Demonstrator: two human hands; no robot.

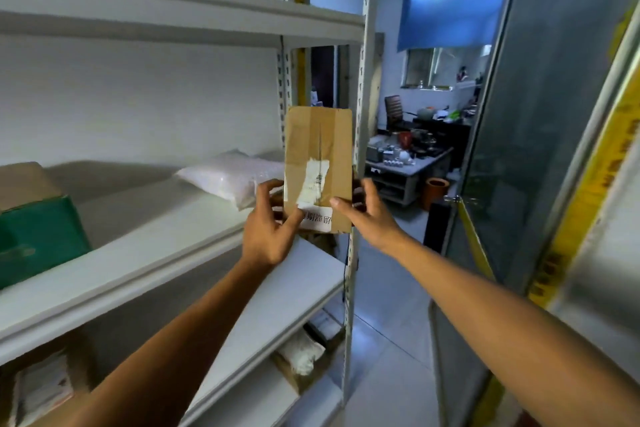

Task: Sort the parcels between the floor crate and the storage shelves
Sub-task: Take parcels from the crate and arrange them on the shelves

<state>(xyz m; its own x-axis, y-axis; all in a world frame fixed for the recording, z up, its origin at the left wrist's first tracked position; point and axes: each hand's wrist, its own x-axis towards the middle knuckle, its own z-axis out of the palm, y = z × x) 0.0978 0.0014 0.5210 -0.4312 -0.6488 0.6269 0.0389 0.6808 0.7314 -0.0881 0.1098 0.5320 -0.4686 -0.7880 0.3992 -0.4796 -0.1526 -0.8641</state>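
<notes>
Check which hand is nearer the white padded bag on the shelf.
Left. The left hand grips the cardboard parcel's lower left edge, just right of the white padded bag. The right hand holds the parcel's far side, farther away.

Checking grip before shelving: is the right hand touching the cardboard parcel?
Touching. Head view shows the right hand with its thumb pressed on the cardboard parcel.

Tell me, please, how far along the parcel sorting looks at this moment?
Done: a white padded bag and a green box already lie on the middle shelf. In hand: both the left hand and right hand hold a taped cardboard parcel upright by that shelf's end. Left: shelving it; the floor crate is out of view.
</notes>
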